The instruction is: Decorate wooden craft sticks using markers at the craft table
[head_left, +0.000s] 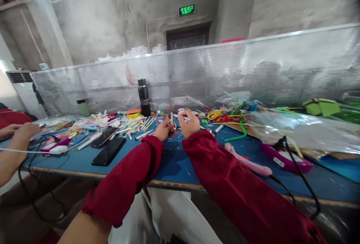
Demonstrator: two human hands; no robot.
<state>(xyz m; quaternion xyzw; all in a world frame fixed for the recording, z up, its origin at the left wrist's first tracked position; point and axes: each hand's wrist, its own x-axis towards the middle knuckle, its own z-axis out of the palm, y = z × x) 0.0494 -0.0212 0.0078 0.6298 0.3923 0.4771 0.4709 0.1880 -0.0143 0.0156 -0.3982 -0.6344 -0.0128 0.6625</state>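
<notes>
Both my arms wear dark red sleeves and reach out over a blue table top [174, 163]. My left hand [163, 129] is closed around a thin upright stick [171, 118], pinching it near its lower end. My right hand [189, 123] is closed on a white marker-like tube [181, 117] that points left, its tip close to the stick. The two hands nearly touch. A scatter of white and wooden sticks [135, 126] lies just left of my left hand.
Two dark phones [108, 150] lie at the left front. A black flask [144, 97] stands behind, by a yellow tape roll [132, 113]. Coloured pipe cleaners [225, 116], plastic bags [298, 131] and pink glue guns [250, 163] fill the right. Another person's hands [17, 131] work at far left.
</notes>
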